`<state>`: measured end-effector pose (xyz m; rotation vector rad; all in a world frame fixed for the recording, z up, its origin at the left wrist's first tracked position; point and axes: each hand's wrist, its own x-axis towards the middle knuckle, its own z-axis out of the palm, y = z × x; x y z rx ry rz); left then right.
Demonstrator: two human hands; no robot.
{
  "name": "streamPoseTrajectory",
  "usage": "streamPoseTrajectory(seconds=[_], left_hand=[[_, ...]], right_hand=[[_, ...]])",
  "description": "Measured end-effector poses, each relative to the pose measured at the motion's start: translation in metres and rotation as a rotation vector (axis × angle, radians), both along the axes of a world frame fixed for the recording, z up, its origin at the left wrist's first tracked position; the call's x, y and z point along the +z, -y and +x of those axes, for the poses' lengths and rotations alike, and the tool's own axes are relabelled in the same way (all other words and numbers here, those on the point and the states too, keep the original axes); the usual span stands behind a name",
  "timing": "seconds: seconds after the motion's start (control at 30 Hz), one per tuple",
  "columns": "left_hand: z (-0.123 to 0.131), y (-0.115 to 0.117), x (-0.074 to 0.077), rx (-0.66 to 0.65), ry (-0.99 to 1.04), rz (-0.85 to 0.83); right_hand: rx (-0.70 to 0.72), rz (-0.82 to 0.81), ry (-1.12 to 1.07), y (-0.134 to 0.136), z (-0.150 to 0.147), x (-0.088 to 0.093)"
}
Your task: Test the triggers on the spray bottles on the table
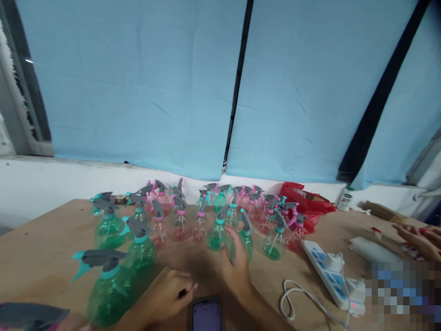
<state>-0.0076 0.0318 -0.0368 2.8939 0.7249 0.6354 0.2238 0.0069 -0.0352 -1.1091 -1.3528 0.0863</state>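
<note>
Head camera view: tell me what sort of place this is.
Probably an assembly or packing workshop: many green and pink spray bottles crowd a wooden table, a power strip lies beside them, and blue sheets cover the wall.

Wooden table [41, 239] before me, low white wall [51, 179] past its far edge, pale blue sheets [138, 82] above, window [20, 92] at my left.

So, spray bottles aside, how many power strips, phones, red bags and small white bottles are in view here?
Power strip: 1
Phone: 1
Red bag: 1
Small white bottle: 1
Total: 4
</note>
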Motion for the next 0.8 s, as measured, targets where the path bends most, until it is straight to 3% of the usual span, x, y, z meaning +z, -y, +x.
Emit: streamPoseTrajectory(seconds=[0.13, 0.23, 0.37, 0.47, 0.57, 0.67, 0.8], left_hand=[[0.0, 0.001, 0.0, -0.003, 0.004, -0.001], [0.0, 0.0, 0.0, -0.007, 0.019, -0.007], [0.0, -0.001, 0.0, -0.005, 0.042, -0.002], [0.0, -0.001, 0.0, -0.022, 0.052, -0.014], [0.0, 0.0, 0.0, -0.026, 0.06, -0.02], [0.0, 0.0, 0.0, -0.026, 0.068, -0.02], [0.0, 0.001, 0.001, -0.028, 0.06, -0.027]], right_hand=[[-0.188, 0.353, 0.133, 0.004, 0.032, 0.034], [-0.298, 0.243, -0.02, -0.022, 0.058, 0.042], [-0.171, 0.021, -0.124, -0.049, 0.081, 0.019], [-0.165, 0.0, -0.118, -0.053, 0.087, -0.002], [-0.156, 0.009, -0.093, -0.049, 0.087, -0.008], [-0.053, -0.044, -0.091, -0.039, 0.081, -0.002], [0.358, -0.212, -0.131, -0.028, 0.063, 0.013]])
